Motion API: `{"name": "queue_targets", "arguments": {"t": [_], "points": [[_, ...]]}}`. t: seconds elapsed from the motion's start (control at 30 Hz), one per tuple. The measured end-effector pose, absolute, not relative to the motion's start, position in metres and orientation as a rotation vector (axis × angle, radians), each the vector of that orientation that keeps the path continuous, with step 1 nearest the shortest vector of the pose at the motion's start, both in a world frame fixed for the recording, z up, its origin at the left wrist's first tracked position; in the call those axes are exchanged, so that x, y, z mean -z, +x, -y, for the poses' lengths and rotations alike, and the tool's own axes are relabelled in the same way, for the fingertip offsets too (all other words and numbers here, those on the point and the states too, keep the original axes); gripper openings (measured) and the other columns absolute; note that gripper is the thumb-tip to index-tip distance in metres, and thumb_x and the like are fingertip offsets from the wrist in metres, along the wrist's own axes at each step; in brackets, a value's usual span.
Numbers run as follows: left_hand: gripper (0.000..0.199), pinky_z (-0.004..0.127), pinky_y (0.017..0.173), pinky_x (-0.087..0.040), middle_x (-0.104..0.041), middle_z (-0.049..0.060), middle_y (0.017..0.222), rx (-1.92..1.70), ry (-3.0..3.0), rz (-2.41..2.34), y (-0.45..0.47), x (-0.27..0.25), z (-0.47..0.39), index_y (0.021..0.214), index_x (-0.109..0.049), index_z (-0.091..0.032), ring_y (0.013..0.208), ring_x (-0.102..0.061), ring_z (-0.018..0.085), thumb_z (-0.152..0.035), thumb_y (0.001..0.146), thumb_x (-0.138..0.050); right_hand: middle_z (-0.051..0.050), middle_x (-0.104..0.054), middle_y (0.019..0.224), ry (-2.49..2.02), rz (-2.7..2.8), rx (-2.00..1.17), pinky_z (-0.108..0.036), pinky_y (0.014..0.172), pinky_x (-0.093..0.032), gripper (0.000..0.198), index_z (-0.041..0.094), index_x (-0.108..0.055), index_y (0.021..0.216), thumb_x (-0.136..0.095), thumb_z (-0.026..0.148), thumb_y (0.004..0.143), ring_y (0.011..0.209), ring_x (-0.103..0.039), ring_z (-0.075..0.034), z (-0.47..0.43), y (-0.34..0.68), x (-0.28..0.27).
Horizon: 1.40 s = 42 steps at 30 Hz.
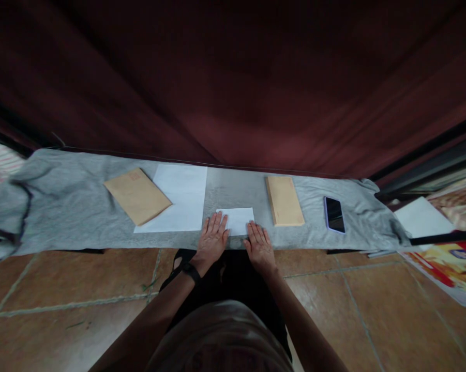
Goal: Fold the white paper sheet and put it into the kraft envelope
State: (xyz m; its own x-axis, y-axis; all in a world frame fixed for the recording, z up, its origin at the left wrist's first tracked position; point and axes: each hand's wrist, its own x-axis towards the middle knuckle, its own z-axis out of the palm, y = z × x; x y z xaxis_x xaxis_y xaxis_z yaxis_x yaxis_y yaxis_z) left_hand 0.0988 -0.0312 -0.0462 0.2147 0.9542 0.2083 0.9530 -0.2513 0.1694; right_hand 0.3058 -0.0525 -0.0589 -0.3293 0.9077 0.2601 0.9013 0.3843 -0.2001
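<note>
A small white sheet of paper [239,221], seemingly folded, lies flat on the grey cloth between my hands. My left hand [212,238] rests flat over its left end, fingers stretched forward. At the paper's right end my right hand [259,246] also lies flat, its fingertips on or beside the edge. Neither hand grips anything. Larger white paper [182,199] is spread to the left, partly covered by a brown envelope [137,196] set at an angle. To the right stands a stack of brown envelopes [285,201].
A phone [335,215] with a dark screen lies right of the stack. The grey cloth [77,206] covers the narrow table, and a dark red curtain [233,103] hangs behind it. At the far right are a white sheet [424,218] and a red-yellow printed package [450,268].
</note>
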Motion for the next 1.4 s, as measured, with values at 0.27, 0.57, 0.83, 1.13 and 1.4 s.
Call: {"name": "queue_targets", "arguments": {"t": [0.27, 0.57, 0.83, 1.13, 1.4], "points": [[0.057, 0.043, 0.125, -0.024, -0.034, 0.009, 0.162, -0.411, 2.626, -1.599, 0.117, 0.046, 0.056, 0.155, -0.034, -0.015, 0.151, -0.026, 0.022, -0.034, 0.101, -0.041, -0.012, -0.036, 0.16, -1.566, 2.324, -0.044, -0.048, 0.121, -0.024, 0.055, 0.013, -0.029, 0.157, -0.034, 0.033, 0.106, 0.148, -0.034, -0.027, 0.053, 0.307, 0.063], [0.069, 0.043, 0.125, -0.023, -0.03, 0.017, 0.162, -0.355, 2.69, -1.516, 0.101, 0.048, 0.06, 0.155, -0.028, -0.008, 0.153, -0.022, 0.026, -0.041, 0.098, -0.048, -0.013, -0.04, 0.158, -1.586, 2.322, -0.07, -0.049, 0.121, -0.024, 0.055, 0.014, -0.028, 0.158, -0.033, 0.035, 0.106, 0.148, -0.033, -0.026, 0.053, 0.308, 0.061], [0.069, 0.044, 0.126, -0.021, -0.028, 0.02, 0.162, -0.305, 2.701, -1.513, 0.096, 0.044, 0.064, 0.155, -0.029, -0.005, 0.153, -0.02, 0.027, -0.04, 0.098, -0.047, -0.013, -0.041, 0.157, -1.608, 2.294, -0.139, -0.051, 0.122, -0.023, 0.054, 0.014, -0.032, 0.156, -0.031, 0.035, 0.107, 0.149, -0.032, -0.026, 0.049, 0.3, 0.053], [0.06, 0.049, 0.123, -0.028, -0.042, 0.024, 0.154, -0.377, 2.632, -1.504, 0.098, 0.055, 0.062, 0.146, -0.042, -0.004, 0.148, -0.033, 0.03, -0.035, 0.095, -0.052, -0.007, -0.039, 0.159, -1.434, 2.452, -0.247, -0.043, 0.124, -0.025, 0.05, 0.018, -0.039, 0.154, -0.032, 0.034, 0.107, 0.149, -0.031, -0.02, 0.022, 0.249, 0.034], [0.062, 0.047, 0.123, -0.027, -0.041, 0.022, 0.156, -0.384, 2.614, -1.526, 0.096, 0.049, 0.065, 0.148, -0.038, -0.003, 0.148, -0.033, 0.028, -0.032, 0.095, -0.05, -0.008, -0.038, 0.159, -1.515, 2.4, -0.197, -0.043, 0.123, -0.023, 0.05, 0.016, -0.038, 0.153, -0.032, 0.035, 0.108, 0.149, -0.032, -0.022, 0.011, 0.254, 0.047]]}}
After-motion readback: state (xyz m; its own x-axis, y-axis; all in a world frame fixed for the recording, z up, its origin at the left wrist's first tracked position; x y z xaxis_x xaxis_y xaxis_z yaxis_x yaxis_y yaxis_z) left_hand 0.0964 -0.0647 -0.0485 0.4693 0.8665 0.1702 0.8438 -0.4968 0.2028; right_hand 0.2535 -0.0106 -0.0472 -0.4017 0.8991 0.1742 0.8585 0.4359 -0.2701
